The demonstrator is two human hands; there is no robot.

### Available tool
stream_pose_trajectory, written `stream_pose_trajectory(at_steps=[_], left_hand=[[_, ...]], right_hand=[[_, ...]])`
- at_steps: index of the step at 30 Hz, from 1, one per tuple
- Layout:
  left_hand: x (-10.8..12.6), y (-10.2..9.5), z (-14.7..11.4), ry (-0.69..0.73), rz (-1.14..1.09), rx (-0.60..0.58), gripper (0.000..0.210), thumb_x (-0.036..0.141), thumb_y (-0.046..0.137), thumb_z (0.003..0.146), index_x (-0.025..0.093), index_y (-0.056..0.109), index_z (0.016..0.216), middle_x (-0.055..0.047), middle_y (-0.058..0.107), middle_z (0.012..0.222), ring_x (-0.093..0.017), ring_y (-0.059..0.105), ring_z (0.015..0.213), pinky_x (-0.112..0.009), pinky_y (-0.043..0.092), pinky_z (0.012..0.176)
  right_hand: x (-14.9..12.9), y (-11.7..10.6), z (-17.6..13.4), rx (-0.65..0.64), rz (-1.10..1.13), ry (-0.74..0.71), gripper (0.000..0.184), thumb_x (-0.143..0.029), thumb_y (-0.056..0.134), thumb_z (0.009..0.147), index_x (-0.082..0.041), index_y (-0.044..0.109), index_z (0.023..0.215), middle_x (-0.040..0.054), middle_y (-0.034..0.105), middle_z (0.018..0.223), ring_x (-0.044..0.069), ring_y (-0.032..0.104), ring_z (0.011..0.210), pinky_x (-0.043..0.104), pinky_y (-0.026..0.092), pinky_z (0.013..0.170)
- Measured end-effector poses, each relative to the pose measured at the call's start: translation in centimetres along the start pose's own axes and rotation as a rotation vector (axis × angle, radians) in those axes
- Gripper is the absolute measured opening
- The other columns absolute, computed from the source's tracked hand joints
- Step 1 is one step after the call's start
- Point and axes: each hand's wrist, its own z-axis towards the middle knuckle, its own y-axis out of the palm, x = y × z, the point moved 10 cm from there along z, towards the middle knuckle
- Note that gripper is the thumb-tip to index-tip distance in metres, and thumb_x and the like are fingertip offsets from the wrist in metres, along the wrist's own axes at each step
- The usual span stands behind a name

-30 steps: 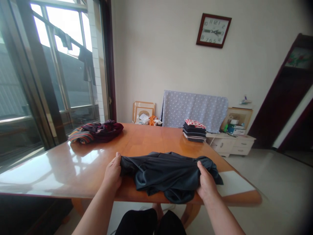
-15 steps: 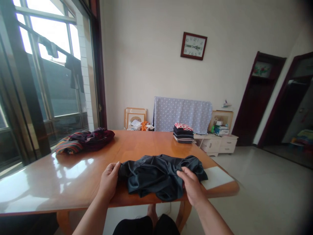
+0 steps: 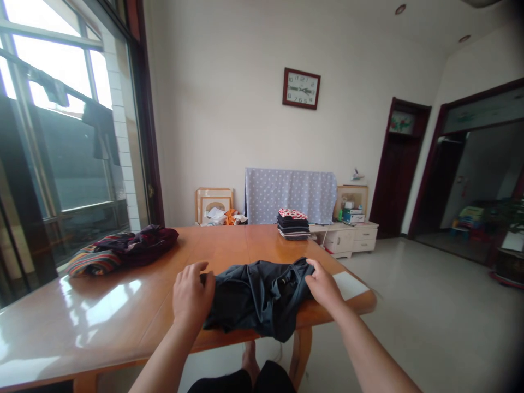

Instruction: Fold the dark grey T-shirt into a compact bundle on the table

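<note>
A dark, shiny garment (image 3: pixel 256 295) lies crumpled near the front edge of the wooden table, with some of its cloth drooping over that edge. My right hand (image 3: pixel 325 284) pinches the garment's right end between thumb and fingers. At the opposite end is my left hand (image 3: pixel 191 292), thumb and forefinger apart and curved beside the cloth. Its other fingers are partly hidden behind the hand. What kind of garment it is cannot be made out from the folds.
A stack of folded clothes (image 3: pixel 293 225) stands on the table's far right. Striped and dark purple clothes (image 3: pixel 123 250) lie heaped at the left, by the window. A white sheet (image 3: pixel 350 285) rests at the right corner of the table (image 3: pixel 213 240). Beyond stands a white cabinet (image 3: pixel 354 240).
My left hand has loosened from the cloth and its fingers have parted. My right hand has shifted to the garment's right end, which is drawn inward. The head view has turned right.
</note>
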Motion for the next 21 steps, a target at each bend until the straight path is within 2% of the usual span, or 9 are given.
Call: stream_pose_trajectory(at_steps=[2, 4, 6, 8, 10, 13, 15, 18, 21], left_hand=[[3.7, 2.6, -0.3, 0.118, -0.058, -0.189, 0.031, 0.029, 0.062, 0.081, 0.028, 0.069, 0.111, -0.01, 0.071, 0.096, -0.033, 0.06, 0.1, -0.043, 0.039, 0.094], [6.9, 6.0, -1.9, 0.241, -0.086, -0.468, 0.042, 0.021, 0.058, 0.079, 0.029, 0.067, 0.119, -0.009, 0.072, 0.097, -0.031, 0.063, 0.097, -0.04, 0.042, 0.09], [8.8, 9.0, -4.2, 0.341, -0.043, -0.707, 0.061, 0.012, 0.058, 0.07, 0.03, 0.064, 0.128, -0.009, 0.073, 0.105, -0.03, 0.065, 0.099, -0.039, 0.043, 0.089], [9.5, 10.9, -6.0, 0.399, 0.012, -0.864, 0.073, 0.009, 0.06, 0.063, 0.031, 0.062, 0.133, -0.01, 0.073, 0.113, -0.032, 0.066, 0.103, -0.04, 0.045, 0.089], [9.3, 12.0, -6.7, 0.405, 0.055, -0.946, 0.064, 0.01, 0.062, 0.061, 0.031, 0.071, 0.121, -0.01, 0.075, 0.107, -0.034, 0.068, 0.099, -0.041, 0.046, 0.084], [8.7, 12.2, -4.8, 0.271, -0.066, -0.908, 0.026, 0.017, 0.061, 0.068, 0.028, 0.076, 0.086, -0.007, 0.076, 0.086, -0.029, 0.069, 0.084, -0.038, 0.046, 0.075], [7.6, 11.5, -2.1, 0.043, -0.321, -0.81, 0.013, 0.025, 0.06, 0.074, 0.025, 0.072, 0.078, -0.005, 0.072, 0.071, -0.022, 0.065, 0.067, -0.032, 0.045, 0.064], [4.6, 9.8, 1.8, -0.364, -0.683, -0.595, 0.018, 0.039, 0.062, 0.078, 0.021, 0.063, 0.075, -0.004, 0.068, 0.063, -0.015, 0.055, 0.048, -0.025, 0.036, 0.05], [2.6, 7.4, 4.8, -0.535, -0.827, -0.409, 0.025, 0.042, 0.067, 0.074, 0.019, 0.06, 0.082, -0.01, 0.075, 0.08, -0.017, 0.066, 0.061, -0.023, 0.036, 0.052]], right_hand=[[1.1, -0.3, 1.1, -0.031, -0.138, 0.011, 0.067, -0.019, 0.062, 0.066, -0.032, 0.062, 0.132, 0.0039, 0.074, 0.09, 0.023, 0.065, 0.083, 0.03, 0.041, 0.073], [1.8, 0.0, 1.5, -0.068, -0.121, 0.036, 0.064, -0.014, 0.063, 0.059, -0.032, 0.07, 0.12, 0.0054, 0.075, 0.1, 0.026, 0.065, 0.092, 0.031, 0.041, 0.076], [2.1, 0.4, 1.8, -0.084, -0.033, 0.06, 0.043, -0.014, 0.064, 0.056, -0.028, 0.075, 0.096, 0.0046, 0.075, 0.096, 0.026, 0.064, 0.093, 0.03, 0.041, 0.075], [1.9, 0.5, 2.1, -0.084, 0.054, 0.079, 0.019, -0.019, 0.064, 0.059, -0.024, 0.072, 0.076, 0.0033, 0.074, 0.082, 0.023, 0.064, 0.084, 0.028, 0.041, 0.07], [1.3, 0.3, 2.8, -0.075, 0.148, 0.101, 0.009, -0.026, 0.061, 0.066, -0.023, 0.067, 0.071, 0.0011, 0.069, 0.065, 0.019, 0.062, 0.067, 0.026, 0.041, 0.061], [-0.1, -1.1, 4.4, -0.042, 0.321, 0.133, 0.019, -0.033, 0.058, 0.071, -0.021, 0.067, 0.082, -0.0029, 0.061, 0.053, 0.016, 0.056, 0.052, 0.024, 0.037, 0.05], [-1.3, -2.3, 5.4, -0.014, 0.434, 0.139, 0.026, -0.036, 0.059, 0.07, -0.022, 0.066, 0.089, -0.0039, 0.062, 0.056, 0.015, 0.057, 0.051, 0.023, 0.04, 0.05], [-3.3, -3.8, 6.5, 0.006, 0.58, 0.128, 0.029, -0.039, 0.062, 0.069, -0.022, 0.064, 0.094, -0.002, 0.069, 0.065, 0.015, 0.064, 0.058, 0.024, 0.047, 0.055], [-5.5, -4.9, 6.8, 0.02, 0.736, 0.085, 0.031, -0.036, 0.07, 0.068, -0.021, 0.064, 0.094, 0.0027, 0.075, 0.078, 0.018, 0.071, 0.072, 0.025, 0.051, 0.063]])
